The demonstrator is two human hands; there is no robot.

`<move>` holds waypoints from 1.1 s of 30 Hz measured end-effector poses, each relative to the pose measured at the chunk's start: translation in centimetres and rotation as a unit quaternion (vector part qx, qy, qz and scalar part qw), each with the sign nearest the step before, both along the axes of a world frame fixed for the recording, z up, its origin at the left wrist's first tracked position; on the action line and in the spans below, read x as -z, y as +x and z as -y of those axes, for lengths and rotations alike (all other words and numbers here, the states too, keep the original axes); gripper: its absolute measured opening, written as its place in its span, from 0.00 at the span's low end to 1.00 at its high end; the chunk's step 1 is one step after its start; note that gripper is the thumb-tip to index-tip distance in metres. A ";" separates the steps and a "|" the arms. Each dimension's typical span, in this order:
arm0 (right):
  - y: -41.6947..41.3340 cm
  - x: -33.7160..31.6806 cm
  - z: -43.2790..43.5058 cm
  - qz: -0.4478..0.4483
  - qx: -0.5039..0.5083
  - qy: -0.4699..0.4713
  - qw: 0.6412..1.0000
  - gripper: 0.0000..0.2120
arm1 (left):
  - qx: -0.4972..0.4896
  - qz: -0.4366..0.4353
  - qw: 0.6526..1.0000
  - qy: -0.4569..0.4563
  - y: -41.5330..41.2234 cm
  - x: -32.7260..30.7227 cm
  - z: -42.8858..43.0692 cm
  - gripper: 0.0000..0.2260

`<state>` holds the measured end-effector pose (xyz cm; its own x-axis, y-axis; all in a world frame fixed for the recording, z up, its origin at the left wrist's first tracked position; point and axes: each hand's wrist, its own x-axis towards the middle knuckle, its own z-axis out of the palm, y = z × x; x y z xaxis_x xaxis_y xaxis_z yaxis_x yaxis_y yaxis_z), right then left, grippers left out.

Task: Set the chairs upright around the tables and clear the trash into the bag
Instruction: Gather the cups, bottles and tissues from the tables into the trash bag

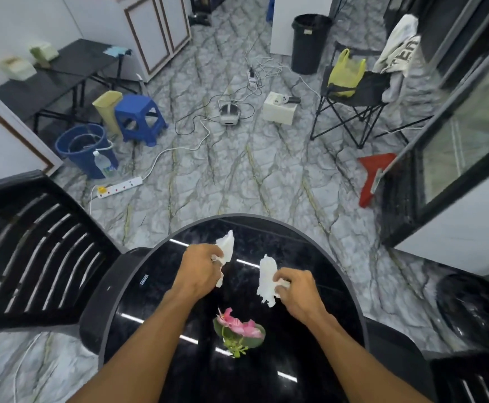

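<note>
Now left hand (201, 269) gripping tissue (226, 248), right hand (297, 290) gripping napkin (266, 282)

Flower (238, 330) on table (150, 286), chair (33, 257) left

Head view — looking steeply down, close over table (138, 286).
</note>
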<state>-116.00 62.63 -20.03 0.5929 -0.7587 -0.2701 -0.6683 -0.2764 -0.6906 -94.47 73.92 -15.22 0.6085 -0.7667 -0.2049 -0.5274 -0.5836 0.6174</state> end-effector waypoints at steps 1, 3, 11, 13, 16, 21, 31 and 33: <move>-0.8 -0.8 0.2 0.013 0.015 0.009 1.000 0.10 | 0.010 0.002 1.000 0.000 -0.6 -0.9 0.6 0.11; -2.5 -2.5 0.8 0.036 0.039 0.011 0.999 0.10 | 0.039 0.014 0.999 0.008 -2.2 -2.7 1.8 0.11; -16.4 -8.6 2.7 0.140 0.168 -0.013 0.976 0.20 | 0.191 0.041 0.981 -0.011 -16.7 -8.6 7.5 0.10; -21.8 -9.8 2.3 0.150 0.199 -0.016 0.968 0.16 | 0.222 0.031 0.974 -0.023 -22.3 -9.3 8.4 0.13; -30.2 -11.6 1.4 0.161 0.243 -0.039 0.956 0.10 | 0.277 0.016 0.960 -0.035 -30.9 -9.8 9.5 0.16; -44.5 -15.5 -0.7 0.155 0.313 -0.090 0.933 0.13 | 0.366 0.011 0.927 -0.081 -46.3 -11.4 10.5 0.13; -67.6 -18.4 -6.4 0.131 0.516 -0.156 0.832 0.12 | 0.566 0.002 0.815 -0.120 -72.7 -14.3 12.5 0.13; -71.5 -18.2 -8.4 0.116 0.557 -0.152 0.808 0.13 | 0.601 0.001 0.789 -0.127 -77.4 -14.1 12.2 0.12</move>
<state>-187.48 71.02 -1.79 -0.4961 -0.8669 0.0487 -0.4810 0.2277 -0.8466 -171.83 61.69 -1.11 -0.5898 -0.8062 0.0478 -0.6066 0.4813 0.6328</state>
